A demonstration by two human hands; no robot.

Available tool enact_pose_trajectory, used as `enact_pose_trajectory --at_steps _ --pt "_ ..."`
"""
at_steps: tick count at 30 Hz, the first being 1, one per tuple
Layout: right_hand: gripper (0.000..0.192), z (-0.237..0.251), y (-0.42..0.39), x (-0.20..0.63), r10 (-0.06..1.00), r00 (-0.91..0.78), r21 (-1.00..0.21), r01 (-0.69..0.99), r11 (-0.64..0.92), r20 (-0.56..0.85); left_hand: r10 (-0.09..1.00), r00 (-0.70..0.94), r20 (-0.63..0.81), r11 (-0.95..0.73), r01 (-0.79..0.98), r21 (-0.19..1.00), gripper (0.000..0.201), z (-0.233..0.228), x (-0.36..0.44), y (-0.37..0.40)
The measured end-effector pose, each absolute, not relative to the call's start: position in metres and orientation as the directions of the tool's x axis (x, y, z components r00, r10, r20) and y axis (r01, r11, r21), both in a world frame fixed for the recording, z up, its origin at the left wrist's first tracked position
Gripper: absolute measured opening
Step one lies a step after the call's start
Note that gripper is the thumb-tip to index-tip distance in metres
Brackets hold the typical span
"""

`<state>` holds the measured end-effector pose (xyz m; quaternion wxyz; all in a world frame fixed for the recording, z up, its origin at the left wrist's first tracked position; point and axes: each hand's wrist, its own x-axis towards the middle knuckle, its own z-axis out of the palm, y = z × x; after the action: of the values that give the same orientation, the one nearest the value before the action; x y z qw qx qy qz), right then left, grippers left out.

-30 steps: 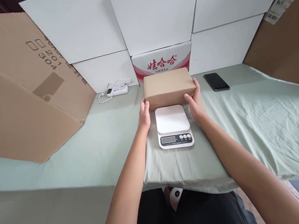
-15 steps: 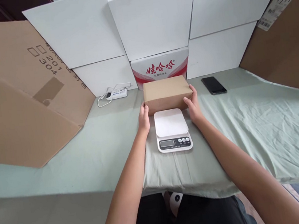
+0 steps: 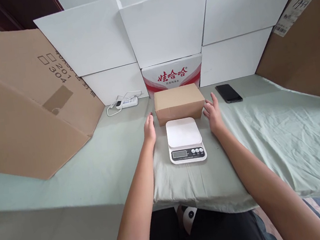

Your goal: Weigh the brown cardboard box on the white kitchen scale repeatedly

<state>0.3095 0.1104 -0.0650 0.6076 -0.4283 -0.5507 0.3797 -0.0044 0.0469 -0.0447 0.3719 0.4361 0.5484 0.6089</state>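
A brown cardboard box (image 3: 179, 105) rests on the green tablecloth, just behind a white digital kitchen scale (image 3: 183, 132). The scale's platform has nothing on it, and its small display looks blank. My left hand (image 3: 150, 129) is just off the box's left side, fingers extended and apart from the cardboard. On the other side, my right hand (image 3: 212, 114) stands a little away from the box's right end, fingers spread. Neither hand holds anything.
A black smartphone (image 3: 229, 93) lies to the right. A white power strip (image 3: 127, 102) with its cable lies at the back left. White boxes (image 3: 168, 28) and a printed carton (image 3: 172, 74) form a back wall. Large cardboard sheets (image 3: 26, 110) flank the left side.
Both hands have let go of the cardboard box and moved outward from its sides. The box stays behind the scale. The camera view has shifted slightly.
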Motion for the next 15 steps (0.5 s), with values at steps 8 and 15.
enact_pose_trajectory --at_steps 8,15 --pt "0.106 -0.049 0.096 0.291 0.924 -0.055 -0.921 0.071 0.382 0.379 0.970 -0.188 0.154 -0.152 0.026 0.988 0.081 -0.042 0.003 0.044" --pt "0.116 -0.038 0.091 0.281 0.884 -0.065 -0.884 0.038 0.466 0.464 0.974 -0.159 0.163 -0.170 -0.037 0.985 0.084 -0.034 0.008 0.046"
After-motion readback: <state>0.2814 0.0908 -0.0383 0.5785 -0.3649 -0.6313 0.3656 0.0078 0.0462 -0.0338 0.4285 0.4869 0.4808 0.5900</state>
